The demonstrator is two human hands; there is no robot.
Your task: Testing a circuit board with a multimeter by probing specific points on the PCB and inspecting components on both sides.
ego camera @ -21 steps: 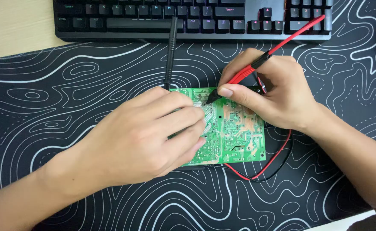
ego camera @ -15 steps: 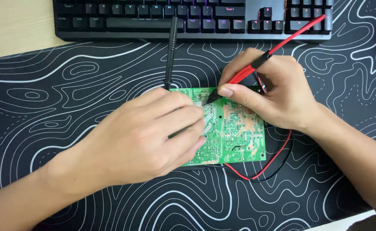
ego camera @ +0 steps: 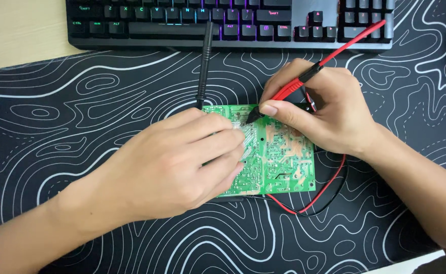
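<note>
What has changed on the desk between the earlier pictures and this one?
Nothing has visibly changed. The right hand still holds the red probe like a pen, tip on the green circuit board. The left hand still holds the black probe against the board. The red and black leads, the keyboard and the patterned mat lie as before.

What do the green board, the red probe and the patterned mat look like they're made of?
Green board: rigid laminate, probably fibreglass, glossy green coating, silvery solder spots. Red probe in the right hand: likely moulded plastic, smooth, dark tip. Mat: probably fabric over rubber, matte, lying flat.
</note>
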